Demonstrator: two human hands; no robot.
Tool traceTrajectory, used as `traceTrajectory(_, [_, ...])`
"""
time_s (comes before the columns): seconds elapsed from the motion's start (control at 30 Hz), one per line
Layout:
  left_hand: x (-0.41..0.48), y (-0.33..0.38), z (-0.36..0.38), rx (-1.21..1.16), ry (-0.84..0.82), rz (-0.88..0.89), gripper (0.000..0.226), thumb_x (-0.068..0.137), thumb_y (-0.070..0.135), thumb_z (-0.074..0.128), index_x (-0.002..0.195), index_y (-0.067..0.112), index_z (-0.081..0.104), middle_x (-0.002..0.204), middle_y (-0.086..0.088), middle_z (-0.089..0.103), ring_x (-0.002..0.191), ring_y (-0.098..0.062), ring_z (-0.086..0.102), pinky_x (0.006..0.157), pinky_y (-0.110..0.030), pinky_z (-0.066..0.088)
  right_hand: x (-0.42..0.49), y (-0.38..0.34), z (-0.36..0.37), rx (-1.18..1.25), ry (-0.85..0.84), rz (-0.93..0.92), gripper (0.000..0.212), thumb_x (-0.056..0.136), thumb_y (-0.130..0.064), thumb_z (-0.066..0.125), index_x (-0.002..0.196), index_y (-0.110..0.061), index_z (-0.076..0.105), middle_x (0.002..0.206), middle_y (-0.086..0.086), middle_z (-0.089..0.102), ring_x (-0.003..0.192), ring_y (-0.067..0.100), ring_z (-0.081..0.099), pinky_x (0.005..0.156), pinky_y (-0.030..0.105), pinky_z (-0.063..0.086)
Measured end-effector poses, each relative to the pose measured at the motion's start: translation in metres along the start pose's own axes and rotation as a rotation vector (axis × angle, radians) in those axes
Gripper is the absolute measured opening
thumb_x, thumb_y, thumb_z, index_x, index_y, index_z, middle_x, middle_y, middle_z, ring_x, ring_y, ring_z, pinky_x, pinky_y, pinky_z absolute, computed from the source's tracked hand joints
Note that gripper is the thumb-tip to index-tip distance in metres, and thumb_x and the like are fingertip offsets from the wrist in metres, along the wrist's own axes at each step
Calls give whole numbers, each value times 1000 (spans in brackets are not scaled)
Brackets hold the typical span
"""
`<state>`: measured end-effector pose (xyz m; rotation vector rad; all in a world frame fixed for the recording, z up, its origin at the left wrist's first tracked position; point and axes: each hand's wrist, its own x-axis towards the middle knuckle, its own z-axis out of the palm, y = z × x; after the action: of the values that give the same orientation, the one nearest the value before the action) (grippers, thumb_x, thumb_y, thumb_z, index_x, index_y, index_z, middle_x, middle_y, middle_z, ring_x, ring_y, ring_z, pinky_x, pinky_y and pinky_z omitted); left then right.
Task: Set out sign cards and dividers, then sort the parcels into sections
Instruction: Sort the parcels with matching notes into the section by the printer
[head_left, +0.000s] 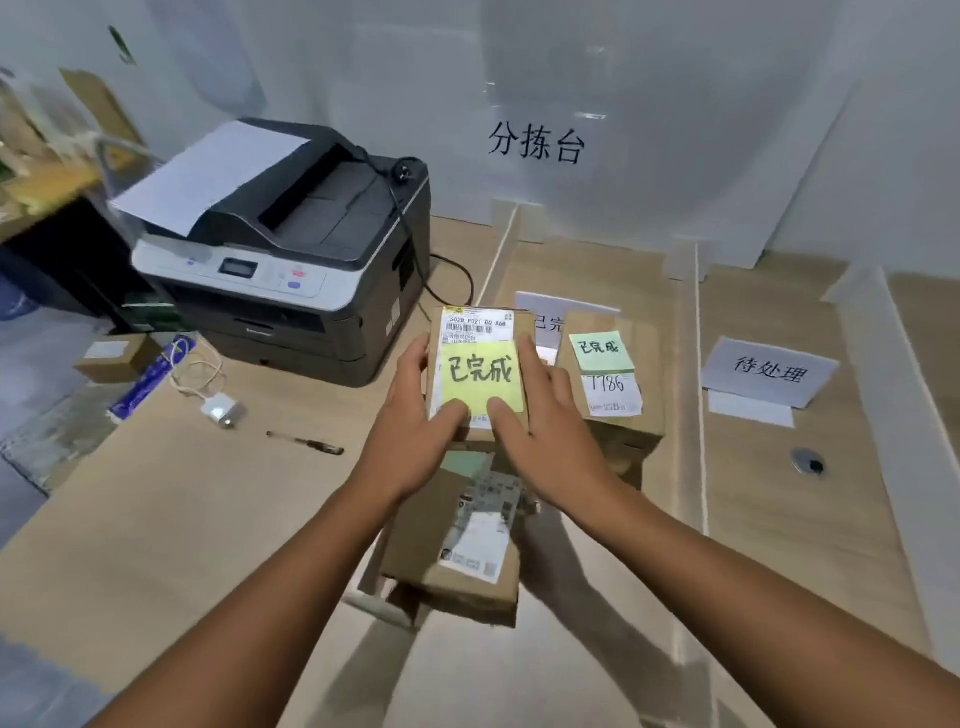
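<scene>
Sorting midway: cards (769, 371) and dividers (692, 364) stand; left hand (415, 421) and right hand (550, 431) clasp a parcel (475, 325); one box (117, 356) seemingly awaits sorting.

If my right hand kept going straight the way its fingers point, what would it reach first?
Probably the white sign card standing just beyond the parcel that the right hand grips; depth is hard to judge.

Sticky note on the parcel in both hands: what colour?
Yellow: the sticky note on the parcel bears dark handwriting. Best seen in the head view.
</scene>
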<state>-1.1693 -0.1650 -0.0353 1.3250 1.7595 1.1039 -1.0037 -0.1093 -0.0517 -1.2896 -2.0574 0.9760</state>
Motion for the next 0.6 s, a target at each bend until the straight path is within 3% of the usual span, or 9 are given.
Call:
traceTrajectory(0.1, [50, -11, -3, -28, -51, -12, 80, 79, 26, 59, 147, 49, 24, 133, 26, 56, 108, -2, 64, 77, -36, 61, 42, 4, 6, -59, 22, 76, 76, 101, -49, 42, 155, -50, -11, 142, -7, 31, 91, -2, 47, 67, 10, 29])
traceTrajectory(0.2, [96, -30, -1, -36, -133, -1, 78, 83, 23, 60, 150, 44, 25, 135, 17, 58, 114, -9, 63, 86, -50, 59, 71, 12, 14, -102, 30, 154, 76, 103, -46, 42, 158, -46, -9, 145, -3, 31, 91, 5, 44, 68, 14, 29])
traceTrajectory(0.33, [140, -47, 3, -8, -246, -22, 84, 79, 31, 58, 153, 41, 19, 144, 10, 53, 122, -11, 58, 96, -48, 54, 99, 16, 22, -128, 51, 266, 77, 104, -40, 43, 160, -41, -9, 151, 1, 30, 102, 10, 41, 82, 29, 37])
traceTrajectory(0.47, [180, -60, 14, -16, -326, -39, 85, 80, 32, 58, 153, 45, 16, 144, 8, 53, 121, -13, 58, 97, -47, 54, 125, 26, 29, -150, 82, 349, 77, 105, -37, 43, 161, -37, -10, 156, 4, 28, 108, 12, 42, 87, 29, 34])
traceTrajectory(0.6, [204, -81, 38, -14, -391, -55, 76, 83, 28, 56, 150, 44, 24, 137, 13, 55, 121, -10, 58, 99, -46, 52, 147, 48, 44, -188, 45, 442, 75, 106, -30, 40, 162, -30, -11, 164, 12, 14, 134, 30, 38, 101, 33, 37])
